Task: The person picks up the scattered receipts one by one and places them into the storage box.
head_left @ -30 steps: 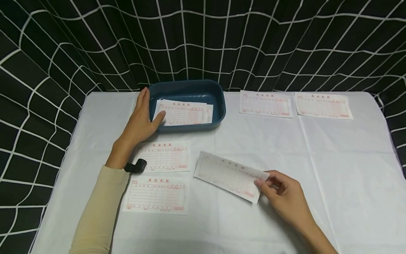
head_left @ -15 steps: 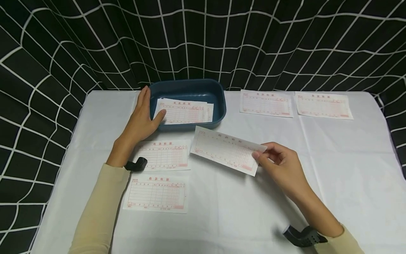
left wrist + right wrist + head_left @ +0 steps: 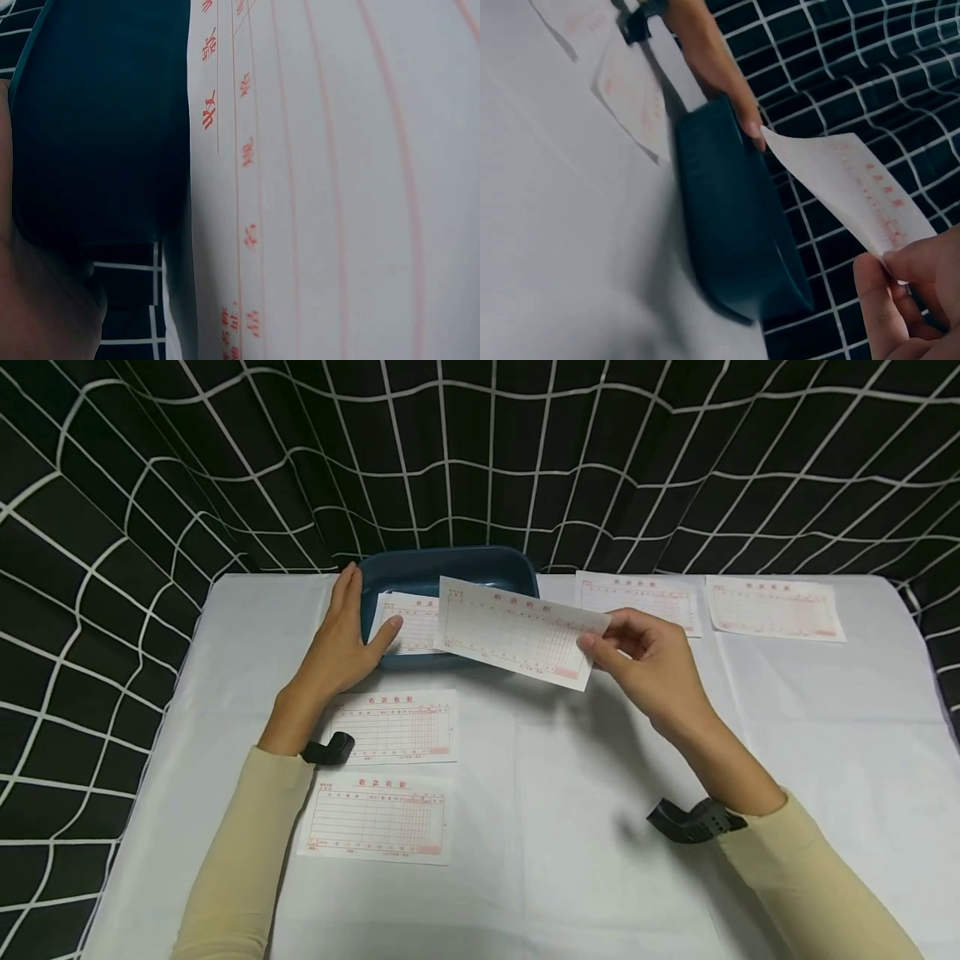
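Item: red-ruled receipt slip [image 3: 517,632], being held in the air over the dark blue tray [image 3: 517,562].

The right hand [image 3: 645,664] is pinching the slip's right edge between thumb and curled fingers, holding it above the tray's front rim, slightly tilted. The left hand [image 3: 341,639] is resting on the tray's left side, fingers straight along the outer wall, thumb touching the stack of slips [image 3: 405,622] lying inside. All slips are carrying a red ruled grid under a red heading of Chinese characters, too small to read for certain. Four more slips are lying flat on the white tablecloth [image 3: 600,827]: two near the left forearm, two at the far right. Against the frame one second back, the held slip is now standing lifted from the cloth and carried up over the tray; the left hand is staying put.
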Tool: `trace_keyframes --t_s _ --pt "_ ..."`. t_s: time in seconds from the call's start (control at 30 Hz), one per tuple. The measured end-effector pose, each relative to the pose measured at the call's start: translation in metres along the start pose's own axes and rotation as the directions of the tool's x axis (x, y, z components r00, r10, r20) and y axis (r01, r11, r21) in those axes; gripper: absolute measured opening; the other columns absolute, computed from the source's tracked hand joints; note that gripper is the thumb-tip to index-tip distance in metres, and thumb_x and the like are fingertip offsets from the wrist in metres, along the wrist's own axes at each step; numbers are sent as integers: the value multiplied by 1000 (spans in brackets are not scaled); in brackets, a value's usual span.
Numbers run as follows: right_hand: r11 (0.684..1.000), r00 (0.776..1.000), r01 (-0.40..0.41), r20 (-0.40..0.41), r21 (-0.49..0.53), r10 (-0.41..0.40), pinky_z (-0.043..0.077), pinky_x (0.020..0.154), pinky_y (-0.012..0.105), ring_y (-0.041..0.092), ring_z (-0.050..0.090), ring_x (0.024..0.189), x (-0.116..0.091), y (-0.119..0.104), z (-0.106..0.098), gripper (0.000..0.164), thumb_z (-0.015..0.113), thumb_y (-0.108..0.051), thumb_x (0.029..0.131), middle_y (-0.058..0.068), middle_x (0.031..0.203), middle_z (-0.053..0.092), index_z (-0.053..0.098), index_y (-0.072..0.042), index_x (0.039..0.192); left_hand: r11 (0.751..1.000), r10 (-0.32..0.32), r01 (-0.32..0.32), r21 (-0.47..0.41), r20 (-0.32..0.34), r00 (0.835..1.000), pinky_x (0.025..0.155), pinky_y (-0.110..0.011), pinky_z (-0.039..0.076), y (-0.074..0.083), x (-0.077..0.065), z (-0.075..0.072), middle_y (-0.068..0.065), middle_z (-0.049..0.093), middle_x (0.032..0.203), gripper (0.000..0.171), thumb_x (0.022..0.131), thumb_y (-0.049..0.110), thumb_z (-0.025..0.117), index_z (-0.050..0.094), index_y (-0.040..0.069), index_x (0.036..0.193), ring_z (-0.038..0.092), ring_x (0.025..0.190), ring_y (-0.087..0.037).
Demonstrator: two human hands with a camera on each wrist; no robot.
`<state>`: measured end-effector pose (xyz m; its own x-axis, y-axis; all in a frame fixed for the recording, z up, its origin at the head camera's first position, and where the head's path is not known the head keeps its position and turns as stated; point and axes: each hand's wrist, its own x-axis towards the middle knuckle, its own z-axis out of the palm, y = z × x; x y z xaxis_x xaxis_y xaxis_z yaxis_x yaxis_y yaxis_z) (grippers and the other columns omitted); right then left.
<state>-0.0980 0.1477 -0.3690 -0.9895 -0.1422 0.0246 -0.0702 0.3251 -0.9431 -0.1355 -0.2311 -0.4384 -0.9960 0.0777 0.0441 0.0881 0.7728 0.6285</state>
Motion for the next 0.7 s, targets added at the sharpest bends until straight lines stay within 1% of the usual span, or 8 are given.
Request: trace_keyframes --t_s 0.13,0.17,0.27,0.33,0.4,0.5,0.6,0.7 --pt "1000 1000 -12 22 7 12 62 77 18 -1 70 86 20 -5 8 19 74 -9 98 -10 92 70 70 6 109 1000 3 -3 5 6 1000 133 -59 21 1 -1 1 -12 1 181 101 101 55 60 6 5 170 12 168 -35" --pt "1000 999 -11 30 8 10 62 77 18 -1 70 87 25 -7 11 20 74 -9 98 -9 94 70 70 6 110 1000 1 -1 8 8 1000 133 -59 21 0 -1 1 -11 0 181 101 101 56 59 5 5 171 11 168 -35" --pt "999 999 6 45 -38 -4 60 73 15 0 67 83 39 -10 19 19 74 -9 98 -2 96 72 72 5 111 1000 4 -4 9 8 1000 132 -60 21 -1 -2 1 -11 0 181 103 101 57 59 4 6 171 10 168 -35" --pt "993 998 47 54 -106 -42 55 70 14 3 65 81 48 -12 23 17 74 -10 97 4 96 73 74 2 108 1000 4 -4 7 8 1000 132 -60 21 -2 -2 0 -11 -1 181 103 101 58 59 4 6 171 10 168 -35" --pt "977 993 103 72 -186 -90 50 68 16 7 64 81 55 -13 27 14 74 -11 97 10 96 74 75 0 105 1000 9 -9 3 10 1000 132 -60 22 -2 -2 0 -11 -1 181 104 101 58 59 4 6 171 10 168 -35" --pt "949 983 178 100 -261 -156 45 68 19 11 64 82 63 -16 32 10 75 -12 96 12 92 76 77 -3 101 1000 7 -7 0 16 1000 132 -61 22 -1 -1 -1 -10 -2 181 104 101 60 59 3 6 171 10 168 -35" --pt "951 980 185 122 -250 -158 45 69 20 11 64 82 70 -19 39 9 76 -11 96 12 92 75 77 -3 102 1000 5 -5 -1 19 1000 132 -61 22 -1 -1 -2 -9 -2 181 105 101 60 59 3 6 171 10 168 -35" --pt "965 980 148 161 -217 -114 47 70 18 11 62 81 76 -24 47 11 76 -8 95 11 92 72 76 -1 103 1000 5 -5 -5 20 1000 132 -60 22 -1 -1 -1 -9 -2 181 104 101 59 59 3 6 171 9 168 -35"
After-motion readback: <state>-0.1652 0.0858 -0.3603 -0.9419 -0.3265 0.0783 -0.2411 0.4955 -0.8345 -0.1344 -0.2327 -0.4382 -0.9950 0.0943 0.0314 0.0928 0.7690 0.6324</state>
